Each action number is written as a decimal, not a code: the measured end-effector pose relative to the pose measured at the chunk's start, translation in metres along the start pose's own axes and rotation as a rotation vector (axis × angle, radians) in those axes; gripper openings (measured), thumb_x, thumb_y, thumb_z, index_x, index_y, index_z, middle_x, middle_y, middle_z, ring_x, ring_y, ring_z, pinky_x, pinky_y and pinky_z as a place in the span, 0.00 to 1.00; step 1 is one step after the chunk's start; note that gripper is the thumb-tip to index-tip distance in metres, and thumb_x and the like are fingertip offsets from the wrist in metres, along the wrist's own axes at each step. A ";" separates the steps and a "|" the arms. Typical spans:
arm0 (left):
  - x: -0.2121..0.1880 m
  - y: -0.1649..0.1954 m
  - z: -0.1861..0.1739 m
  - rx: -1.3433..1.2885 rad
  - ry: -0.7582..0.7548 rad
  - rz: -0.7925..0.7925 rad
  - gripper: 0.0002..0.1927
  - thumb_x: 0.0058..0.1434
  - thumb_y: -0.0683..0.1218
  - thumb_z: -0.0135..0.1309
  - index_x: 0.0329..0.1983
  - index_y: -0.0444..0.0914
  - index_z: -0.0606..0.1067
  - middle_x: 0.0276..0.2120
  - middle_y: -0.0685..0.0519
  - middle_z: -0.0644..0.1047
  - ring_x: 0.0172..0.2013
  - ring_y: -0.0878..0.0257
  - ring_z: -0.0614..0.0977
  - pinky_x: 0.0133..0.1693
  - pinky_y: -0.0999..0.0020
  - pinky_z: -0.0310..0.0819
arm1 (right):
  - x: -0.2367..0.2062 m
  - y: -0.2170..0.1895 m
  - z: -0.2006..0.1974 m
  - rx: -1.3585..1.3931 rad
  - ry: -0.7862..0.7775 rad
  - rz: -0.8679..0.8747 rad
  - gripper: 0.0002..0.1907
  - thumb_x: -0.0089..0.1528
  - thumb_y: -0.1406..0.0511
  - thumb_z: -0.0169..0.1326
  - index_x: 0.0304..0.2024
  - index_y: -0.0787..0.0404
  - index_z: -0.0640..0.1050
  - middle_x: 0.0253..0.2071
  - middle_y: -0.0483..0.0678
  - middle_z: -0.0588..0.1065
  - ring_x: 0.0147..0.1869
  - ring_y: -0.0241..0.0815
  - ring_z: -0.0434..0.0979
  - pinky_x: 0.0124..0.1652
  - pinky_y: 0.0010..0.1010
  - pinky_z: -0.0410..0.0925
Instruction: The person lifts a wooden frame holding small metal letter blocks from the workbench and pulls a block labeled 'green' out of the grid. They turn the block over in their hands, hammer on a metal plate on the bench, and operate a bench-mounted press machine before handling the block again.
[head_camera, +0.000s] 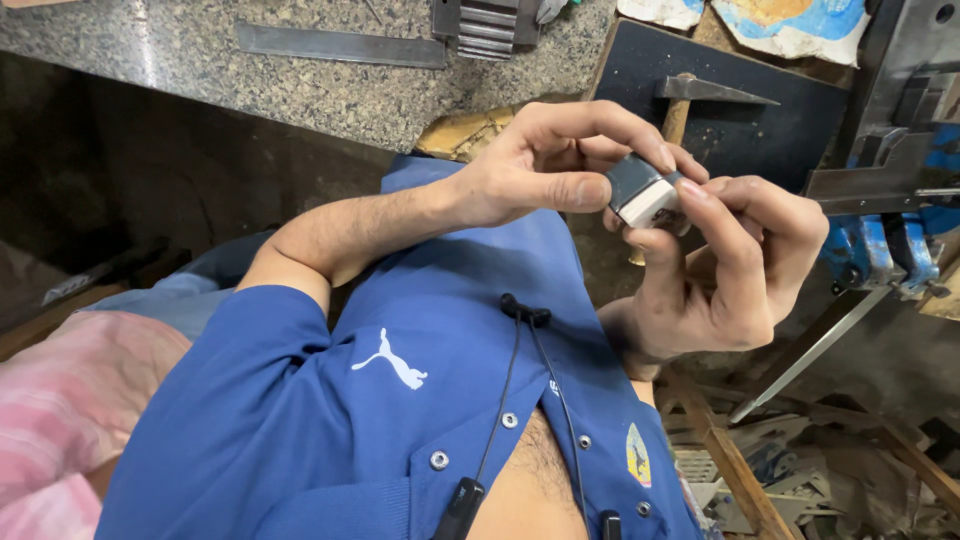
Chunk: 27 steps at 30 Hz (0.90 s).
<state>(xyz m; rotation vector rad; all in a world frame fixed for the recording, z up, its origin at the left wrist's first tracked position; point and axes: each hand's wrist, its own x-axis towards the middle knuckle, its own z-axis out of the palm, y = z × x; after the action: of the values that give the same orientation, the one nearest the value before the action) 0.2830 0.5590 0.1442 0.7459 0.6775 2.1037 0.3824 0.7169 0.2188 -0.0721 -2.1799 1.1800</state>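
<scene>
Grey-and-white block (640, 190): a small rectangular piece, dark grey on the upper face and white on the side; held in mid-air above the blue shirt (330, 420), just left of the blue bench vise (880, 250)
Left hand (545, 170): thumb and forefinger closed on the block's left end; the other fingers curl behind it
Right hand (735, 270): between the block and the vise; forefinger laid over the block's right top edge, thumb pressing from below, so it is clamped from both ends
Doing it well: judging by the grip, both hands should keep pinching on the flat faces rather than the corners; a piece this small could twist or slip out, so steady even pressure and wrists kept close to the body seem wise; dropping it would likely send it into the metal scrap (750, 470) below the vise
Hammer (700, 92): lies on a dark board (760, 130) up and left of the vise; untouched
Granite counter (300, 85): far left of the vise; carries a flat steel bar (340, 45) and a stack of metal plates (487, 25)
Hard to make out: the block's underside and right end are covered by fingers; what it is made of cannot be told; a dark speck at its lower edge is unclear; the vise is cut off by the frame edge; the hammer handle runs behind the left hand
</scene>
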 end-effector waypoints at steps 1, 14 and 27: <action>0.000 0.000 0.000 0.005 0.001 0.001 0.21 0.80 0.54 0.58 0.67 0.40 0.71 0.65 0.46 0.74 0.58 0.66 0.78 0.56 0.71 0.81 | 0.000 0.000 0.000 -0.001 0.003 0.002 0.23 0.62 0.53 0.70 0.50 0.63 0.84 0.50 0.46 0.70 0.46 0.39 0.75 0.41 0.26 0.69; -0.006 0.003 -0.005 0.000 0.047 -0.023 0.21 0.81 0.54 0.57 0.68 0.38 0.71 0.62 0.48 0.73 0.57 0.66 0.77 0.53 0.72 0.77 | -0.003 0.004 -0.002 -0.006 -0.066 0.044 0.22 0.65 0.56 0.71 0.54 0.64 0.83 0.50 0.47 0.71 0.48 0.40 0.77 0.42 0.25 0.71; 0.003 0.006 -0.008 -0.173 -0.141 0.008 0.17 0.76 0.48 0.61 0.63 0.37 0.75 0.67 0.38 0.70 0.65 0.57 0.74 0.68 0.65 0.68 | 0.012 0.016 -0.018 -0.172 -0.113 -0.451 0.25 0.56 0.63 0.76 0.47 0.70 0.78 0.44 0.56 0.73 0.43 0.50 0.78 0.36 0.33 0.73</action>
<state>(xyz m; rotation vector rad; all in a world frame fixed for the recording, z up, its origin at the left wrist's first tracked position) 0.2726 0.5564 0.1435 0.7912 0.4115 2.0636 0.3793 0.7433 0.2194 0.4022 -2.2322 0.7576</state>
